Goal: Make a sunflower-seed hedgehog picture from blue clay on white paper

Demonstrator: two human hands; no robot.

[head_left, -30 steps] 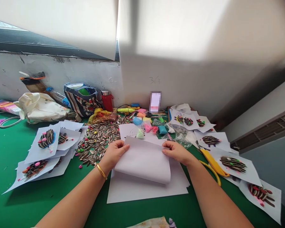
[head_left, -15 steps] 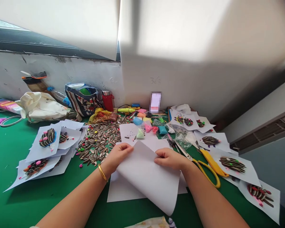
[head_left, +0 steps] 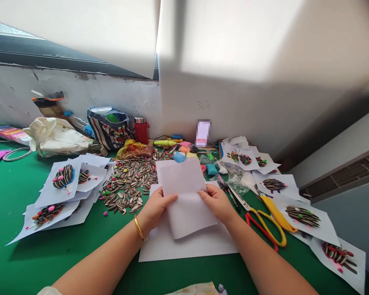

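Note:
Between my two hands is a sheet of white paper [head_left: 189, 213], held up over the table and facing me. My left hand [head_left: 158, 205] pinches its left edge, thumb in front and fingers behind; a gold bangle is on that wrist. My right hand [head_left: 215, 200] grips the right edge the same way. Underneath lies more white paper [head_left: 203, 248] flat on the green table. A heap of striped sunflower seeds [head_left: 127, 180] lies just beyond my left hand. Scissors with yellow handles [head_left: 270, 225] and a red-handled tool [head_left: 261, 231] rest right of my right hand.
Sheets with seed-and-clay hedgehog pictures are stacked at left [head_left: 61, 180] and along the right [head_left: 303, 215]. Behind are colored clay packets [head_left: 211, 169], a red flask [head_left: 140, 131], a striped bag [head_left: 110, 129], a cream cloth bag [head_left: 60, 137] and a phone [head_left: 202, 133] against the wall.
The held paper has turned from a slanted, curling position to nearly upright, its lower edge raised. My hands have shifted to its side edges. The red-handled tool now shows beside my right forearm.

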